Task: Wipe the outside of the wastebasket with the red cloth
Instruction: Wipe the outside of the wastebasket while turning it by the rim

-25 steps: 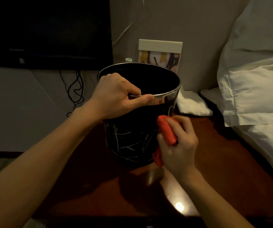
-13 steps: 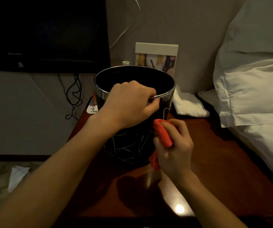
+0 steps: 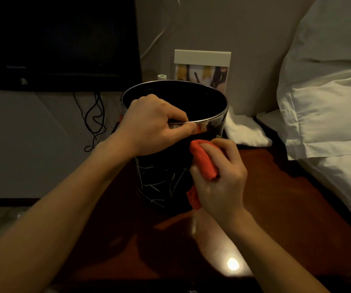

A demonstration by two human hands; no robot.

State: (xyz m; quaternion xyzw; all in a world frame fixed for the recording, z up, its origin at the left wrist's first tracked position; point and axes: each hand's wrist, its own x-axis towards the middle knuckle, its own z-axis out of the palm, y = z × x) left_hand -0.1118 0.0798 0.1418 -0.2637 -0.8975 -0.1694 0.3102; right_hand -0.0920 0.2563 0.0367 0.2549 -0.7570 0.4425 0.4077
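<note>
A black wastebasket (image 3: 161, 182) with pale scratch-like lines and a shiny metal rim stands upright on a dark red-brown bedside table (image 3: 276, 199). My left hand (image 3: 151, 127) grips the near rim, fingers curled over the edge. My right hand (image 3: 219, 180) is closed on a bunched red cloth (image 3: 204, 163) and presses it against the basket's right outer side, just below the rim. A loose end of the cloth hangs down beside the basket wall.
A white framed picture (image 3: 202, 66) leans on the wall behind the basket. White pillows (image 3: 326, 115) and a folded white cloth (image 3: 244, 130) lie at the right. A dark screen (image 3: 58, 43) and hanging cables (image 3: 95, 117) are at the left.
My right hand has shifted the red cloth slightly upward along the basket's side. My left hand re-gripped the rim, and the view has moved a little.
</note>
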